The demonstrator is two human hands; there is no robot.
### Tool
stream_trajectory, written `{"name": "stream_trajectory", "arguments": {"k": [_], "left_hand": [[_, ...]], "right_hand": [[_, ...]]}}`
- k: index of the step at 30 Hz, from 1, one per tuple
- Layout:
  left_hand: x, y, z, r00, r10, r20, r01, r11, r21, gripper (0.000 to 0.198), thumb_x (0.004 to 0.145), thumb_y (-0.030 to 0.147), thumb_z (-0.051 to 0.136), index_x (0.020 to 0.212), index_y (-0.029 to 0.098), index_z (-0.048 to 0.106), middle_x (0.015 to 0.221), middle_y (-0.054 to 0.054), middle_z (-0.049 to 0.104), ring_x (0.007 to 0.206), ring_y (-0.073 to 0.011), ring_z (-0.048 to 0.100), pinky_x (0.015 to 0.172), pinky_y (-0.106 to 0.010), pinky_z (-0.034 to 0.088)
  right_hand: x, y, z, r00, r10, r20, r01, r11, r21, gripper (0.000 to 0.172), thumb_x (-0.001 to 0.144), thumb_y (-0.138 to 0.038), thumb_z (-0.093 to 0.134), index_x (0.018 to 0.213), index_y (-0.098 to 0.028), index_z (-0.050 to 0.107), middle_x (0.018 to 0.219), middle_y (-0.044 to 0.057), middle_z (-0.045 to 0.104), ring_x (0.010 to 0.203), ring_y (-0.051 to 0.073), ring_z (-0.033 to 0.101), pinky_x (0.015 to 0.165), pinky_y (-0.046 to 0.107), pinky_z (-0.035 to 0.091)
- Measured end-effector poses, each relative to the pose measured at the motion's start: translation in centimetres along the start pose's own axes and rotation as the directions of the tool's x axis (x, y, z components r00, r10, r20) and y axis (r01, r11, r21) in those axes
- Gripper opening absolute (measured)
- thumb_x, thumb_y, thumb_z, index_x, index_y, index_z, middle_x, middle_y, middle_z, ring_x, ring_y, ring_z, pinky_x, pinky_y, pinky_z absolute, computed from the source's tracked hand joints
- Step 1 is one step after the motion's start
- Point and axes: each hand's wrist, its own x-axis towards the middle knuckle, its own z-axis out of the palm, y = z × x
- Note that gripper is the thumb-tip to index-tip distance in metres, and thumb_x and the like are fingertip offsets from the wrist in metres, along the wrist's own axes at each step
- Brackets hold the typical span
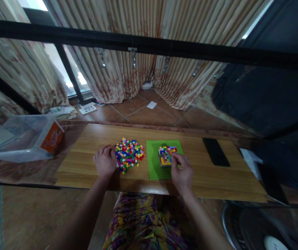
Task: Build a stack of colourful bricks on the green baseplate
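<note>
A heap of small, many-coloured building bricks (129, 155) lies on the wooden table. At its left edge rests my left hand (105, 161), palm down with loosely bent fingers and nothing visible in them. To the right of the heap is a green studded baseplate (154, 168). On it stands a low, roughly square build of coloured bricks (165, 157), with yellow, red, blue and purple pieces on top. My right hand (182, 172) reaches over the plate's right side, thumb and forefinger pinched at the build's right edge. Whatever is between those fingertips is too small to make out.
A black phone-like slab (216, 152) lies on the right of the wooden table (77, 161). Left of the table is a clear plastic bin (31, 139) with an orange label. A dark metal bar (149, 43) crosses in front of the curtains. Papers lie on the floor beyond.
</note>
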Motion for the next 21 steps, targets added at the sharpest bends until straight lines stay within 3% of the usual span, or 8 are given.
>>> {"name": "stream_trajectory", "arguments": {"k": [3, 7, 12, 21], "left_hand": [[0.0, -0.1, 0.1, 1.0, 0.005, 0.0, -0.005, 1.0, 0.001, 0.028, 0.086, 0.027, 0.046, 0.1, 0.02, 0.069, 0.115, -0.009, 0.068, 0.107, -0.0274, 0.057, 0.094, -0.041, 0.04], [0.0, 0.0, 0.0, 1.0, 0.0, -0.001, 0.0, 1.0, 0.004, 0.028, 0.087, 0.027, 0.045, 0.099, 0.02, 0.069, 0.115, -0.009, 0.068, 0.107, -0.0274, 0.058, 0.094, -0.042, 0.04], [0.1, 0.1, -0.1, 1.0, 0.001, 0.001, -0.001, 1.0, -0.008, 0.028, 0.086, 0.026, 0.046, 0.099, 0.02, 0.069, 0.115, -0.009, 0.068, 0.108, -0.027, 0.058, 0.096, -0.041, 0.04], [0.1, -0.1, 0.0, 1.0, -0.004, 0.009, 0.004, 1.0, 0.006, 0.029, 0.086, 0.027, 0.045, 0.101, 0.02, 0.069, 0.115, -0.01, 0.068, 0.107, -0.0276, 0.058, 0.097, -0.043, 0.04]], "right_hand": [[1.2, 1.9, -1.2, 0.998, -0.004, -0.057, -0.004, 0.991, -0.137, 0.028, 0.093, -0.031, 0.045, 0.101, -0.019, 0.069, 0.095, 0.01, 0.067, 0.093, 0.022, 0.059, 0.085, 0.039, 0.047], [1.9, 3.2, -1.3, 0.998, -0.056, 0.001, 0.054, 0.967, -0.248, 0.033, 0.094, -0.03, 0.042, 0.107, -0.017, 0.07, 0.101, 0.013, 0.065, 0.1, 0.024, 0.055, 0.089, 0.041, 0.045], [1.8, 3.1, -0.6, 0.991, -0.098, 0.087, 0.124, 0.923, -0.366, 0.036, 0.092, -0.022, 0.041, 0.113, -0.023, 0.07, 0.111, 0.012, 0.063, 0.105, 0.025, 0.051, 0.092, 0.045, 0.04], [1.4, 2.8, -0.7, 0.986, -0.105, 0.13, 0.156, 0.856, -0.493, 0.038, 0.089, -0.017, 0.041, 0.115, -0.022, 0.069, 0.113, 0.013, 0.063, 0.101, 0.028, 0.049, 0.084, 0.043, 0.036]]}}
